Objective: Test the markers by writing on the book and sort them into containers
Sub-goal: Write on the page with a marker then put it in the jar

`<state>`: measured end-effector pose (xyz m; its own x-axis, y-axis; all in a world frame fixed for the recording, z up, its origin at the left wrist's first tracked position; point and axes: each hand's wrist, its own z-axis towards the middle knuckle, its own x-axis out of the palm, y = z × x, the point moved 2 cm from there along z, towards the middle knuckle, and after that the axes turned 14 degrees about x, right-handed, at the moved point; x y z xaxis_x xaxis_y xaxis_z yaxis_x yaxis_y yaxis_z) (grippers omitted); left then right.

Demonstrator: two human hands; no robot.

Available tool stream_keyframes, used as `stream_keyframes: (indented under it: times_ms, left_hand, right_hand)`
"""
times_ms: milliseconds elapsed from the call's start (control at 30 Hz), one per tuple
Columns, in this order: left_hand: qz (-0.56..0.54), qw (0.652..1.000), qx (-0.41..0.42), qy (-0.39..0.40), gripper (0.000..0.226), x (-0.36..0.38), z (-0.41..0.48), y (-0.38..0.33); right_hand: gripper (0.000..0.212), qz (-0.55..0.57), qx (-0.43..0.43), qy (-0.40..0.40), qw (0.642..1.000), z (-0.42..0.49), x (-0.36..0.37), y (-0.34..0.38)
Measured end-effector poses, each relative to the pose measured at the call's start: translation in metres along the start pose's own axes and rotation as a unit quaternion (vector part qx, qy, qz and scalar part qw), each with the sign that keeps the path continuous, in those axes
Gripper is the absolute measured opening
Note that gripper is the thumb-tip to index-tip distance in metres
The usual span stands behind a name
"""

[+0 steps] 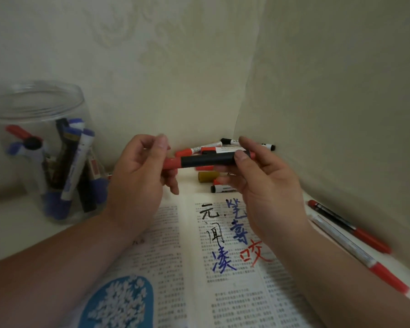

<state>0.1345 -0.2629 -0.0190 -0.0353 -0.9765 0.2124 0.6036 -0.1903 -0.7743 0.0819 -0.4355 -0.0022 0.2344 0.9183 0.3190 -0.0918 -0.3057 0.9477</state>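
Marker (206, 161) spans left-right, left end lower.

jar (37, 147) left | book (199, 268) centre | pens (355, 240) right

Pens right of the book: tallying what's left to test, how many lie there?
2. A dark pen with red ends lies nearer the wall; a clear pen with a red cap lies alongside, nearer the book.

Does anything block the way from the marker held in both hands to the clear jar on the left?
Nothing visible does. The black marker with red ends, gripped by the left hand and right hand over the open printed book, has no object between it and the clear round jar, whose mouth is open.
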Motion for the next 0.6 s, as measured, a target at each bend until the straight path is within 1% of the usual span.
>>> stream_keyframes:
  times_ms: [67, 133, 200, 267, 367, 467, 600]
  left_hand:
    - [-0.051, 0.996, -0.057, -0.048, 0.04, -0.005, 0.005, 0.007]
    - [-0.057, 0.989, -0.108, -0.081, 0.047, -0.01, 0.008, 0.012]
    - [-0.043, 0.982, -0.155, -0.102, 0.047, -0.012, 0.008, 0.014]
    - [-0.018, 0.977, -0.186, -0.101, 0.043, -0.013, 0.008, 0.013]
    - [-0.004, 0.977, -0.198, -0.082, 0.043, -0.013, 0.009, 0.01]
    - [0.005, 0.973, -0.216, -0.075, 0.047, -0.016, 0.008, 0.009]
    - [0.005, 0.975, -0.215, -0.052, 0.048, -0.015, 0.007, 0.008]
  right_hand:
    - [0.025, -0.011, -0.012, -0.012, 1.0, -0.001, 0.009, 0.008]
    - [0.02, -0.032, -0.032, -0.026, 0.999, -0.003, 0.02, 0.022]
    - [0.02, -0.049, -0.072, -0.029, 0.996, -0.007, 0.039, 0.041]
    - [0.019, -0.049, -0.126, -0.008, 0.991, -0.007, 0.069, 0.059]
    - [0.015, -0.029, -0.213, 0.04, 0.976, -0.004, 0.12, 0.078]
    - [0.014, -0.059, -0.279, 0.081, 0.955, -0.002, 0.161, 0.087]
    - [0.012, -0.143, -0.326, 0.061, 0.932, 0.011, 0.19, 0.087]
